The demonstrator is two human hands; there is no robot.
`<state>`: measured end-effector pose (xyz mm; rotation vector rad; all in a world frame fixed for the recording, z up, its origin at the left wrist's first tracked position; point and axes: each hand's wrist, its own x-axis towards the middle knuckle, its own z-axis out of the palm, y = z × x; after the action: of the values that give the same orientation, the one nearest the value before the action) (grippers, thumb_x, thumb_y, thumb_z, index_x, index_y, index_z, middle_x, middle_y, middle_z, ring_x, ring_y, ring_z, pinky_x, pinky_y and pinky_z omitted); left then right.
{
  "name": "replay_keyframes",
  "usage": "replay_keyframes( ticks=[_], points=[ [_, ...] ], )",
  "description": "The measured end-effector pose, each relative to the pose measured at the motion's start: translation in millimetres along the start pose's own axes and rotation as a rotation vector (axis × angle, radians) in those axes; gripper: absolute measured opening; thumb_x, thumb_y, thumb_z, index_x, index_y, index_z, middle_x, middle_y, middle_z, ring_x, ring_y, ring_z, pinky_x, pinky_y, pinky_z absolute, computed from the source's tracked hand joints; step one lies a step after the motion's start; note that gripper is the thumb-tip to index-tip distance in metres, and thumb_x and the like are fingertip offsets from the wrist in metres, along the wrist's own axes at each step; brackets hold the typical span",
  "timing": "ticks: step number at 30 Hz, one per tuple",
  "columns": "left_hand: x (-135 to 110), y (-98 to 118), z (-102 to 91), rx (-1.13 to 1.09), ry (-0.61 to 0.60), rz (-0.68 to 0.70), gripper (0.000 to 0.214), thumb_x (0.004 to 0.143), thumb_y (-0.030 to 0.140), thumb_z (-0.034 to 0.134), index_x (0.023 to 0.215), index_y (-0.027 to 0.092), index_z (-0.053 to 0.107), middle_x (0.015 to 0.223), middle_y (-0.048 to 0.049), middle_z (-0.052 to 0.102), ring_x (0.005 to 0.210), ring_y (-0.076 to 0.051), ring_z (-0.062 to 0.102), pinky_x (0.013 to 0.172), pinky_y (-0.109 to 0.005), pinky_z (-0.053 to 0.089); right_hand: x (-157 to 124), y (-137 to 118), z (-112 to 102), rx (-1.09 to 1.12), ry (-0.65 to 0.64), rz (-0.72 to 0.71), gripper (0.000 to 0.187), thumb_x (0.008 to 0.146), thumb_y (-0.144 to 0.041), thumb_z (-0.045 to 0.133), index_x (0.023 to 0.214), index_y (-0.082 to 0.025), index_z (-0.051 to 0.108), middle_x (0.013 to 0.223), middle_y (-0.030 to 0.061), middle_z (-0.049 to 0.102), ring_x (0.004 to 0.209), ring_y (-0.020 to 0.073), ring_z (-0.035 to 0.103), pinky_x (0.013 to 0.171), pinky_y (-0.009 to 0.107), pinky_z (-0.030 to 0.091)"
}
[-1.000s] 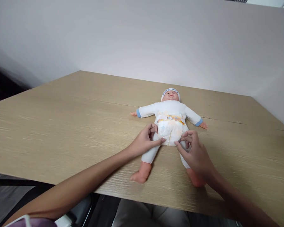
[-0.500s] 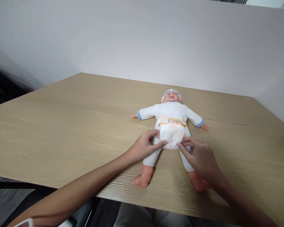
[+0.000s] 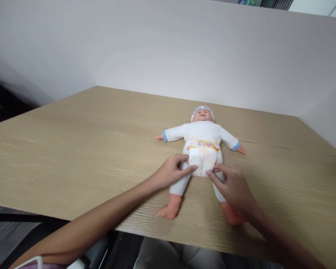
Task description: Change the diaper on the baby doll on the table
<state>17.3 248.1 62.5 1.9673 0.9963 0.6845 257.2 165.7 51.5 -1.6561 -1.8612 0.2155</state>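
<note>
Pale wooden table [image 3: 72, 149], right of centre: plastic baby doll in white suit [image 3: 203, 131] lies face-up. My left hand [image 3: 171, 172] and right hand [image 3: 234, 187] each pinch a leg edge of its white padded diaper [image 3: 203, 161]. I judge it soft, light and tearable, so it is best held there.

Baby doll [image 3: 202, 130] in white, supine on wooden table [image 3: 72, 149], arms spread, diaper [image 3: 203, 161] around its hips.

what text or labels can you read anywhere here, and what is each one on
"happy baby": blue letters on the white headband of the doll; small, so the reading is not certain.
Diaper: a coloured printed strip runs along its waistband, too blurred to tell whether it holds any words.
Table and wall: no text to be seen.
</note>
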Motion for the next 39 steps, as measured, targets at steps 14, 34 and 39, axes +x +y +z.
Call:
replay_keyframes(
  ticks=[14,34,39],
  points=[
    [5,-20,6.8,-0.211,0.051,-0.061,0.046,0.089,0.064,0.076,0.092,0.018,0.078,0.081,-0.0023,0.07,0.072,-0.017,0.056,0.063,-0.029,0.043,7,3,1,0.328,0.04,0.222,0.05,0.09,-0.073,0.071,0.084,-0.023,0.076,0.075,0.0028,0.076,0.061,0.0194,0.057,0.059,0.033,0.047],
    [17,-17,-6.2,0.334,0.111,0.529,0.061,0.11,0.043,0.053,0.166,0.023,0.037,0.169,-0.0155,0.046,0.159,-0.032,0.039,0.132,-0.054,0.031,24,31,12,0.145,0.182,-0.244,0.062,0.109,-0.043,0.055,0.164,-0.02,0.04,0.168,0.0168,0.049,0.157,0.0297,0.044,0.128,0.054,0.037],
    [34,-19,-26.7,0.456,0.087,0.607,0.052,0.113,0.049,0.04,0.156,0.021,0.054,0.159,-0.0138,0.059,0.148,-0.032,0.051,0.126,-0.053,0.036,34,40,5,0.128,0.093,-0.341,0.05,0.113,-0.042,0.046,0.159,-0.024,0.052,0.164,0.0122,0.056,0.154,0.0284,0.049,0.13,0.054,0.034]
  ],
)
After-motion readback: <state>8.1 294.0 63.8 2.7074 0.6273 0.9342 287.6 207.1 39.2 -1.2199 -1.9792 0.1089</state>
